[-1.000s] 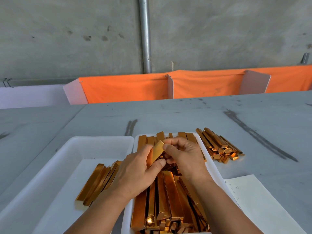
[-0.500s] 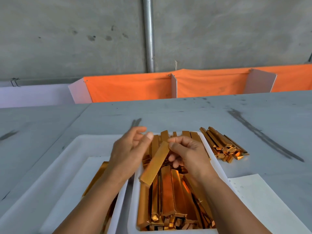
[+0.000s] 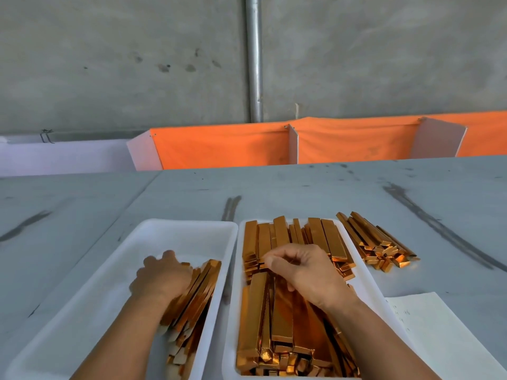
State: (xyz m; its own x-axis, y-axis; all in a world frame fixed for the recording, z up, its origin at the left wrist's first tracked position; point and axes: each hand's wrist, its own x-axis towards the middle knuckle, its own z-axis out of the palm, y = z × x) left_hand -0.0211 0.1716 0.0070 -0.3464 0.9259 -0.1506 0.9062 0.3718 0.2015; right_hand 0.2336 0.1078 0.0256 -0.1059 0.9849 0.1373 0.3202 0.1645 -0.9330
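Two white trays lie side by side in front of me. The left tray point(image 3: 189, 229) holds a slanted stack of flattened gold strips point(image 3: 200, 292). My left hand point(image 3: 162, 275), blurred, lies on the far end of that stack with its fingers curled over the strips. The right tray point(image 3: 365, 272) is packed with long gold boxes point(image 3: 255, 311). Over its middle, my right hand point(image 3: 304, 272) has curled fingers, and its thumb and forefinger pinch a gold box near the far row; the fingertips are partly hidden.
A loose pile of gold boxes point(image 3: 375, 242) lies on the grey table point(image 3: 301, 187) right of the trays. A white paper sheet point(image 3: 439, 330) lies at the near right. Orange cloth dividers point(image 3: 225, 146) and a concrete wall with a pipe point(image 3: 253, 58) stand behind.
My left hand has carried the gold strip from above the right tray down onto the stack in the left tray. My right hand let go of it and dropped onto the gold boxes.
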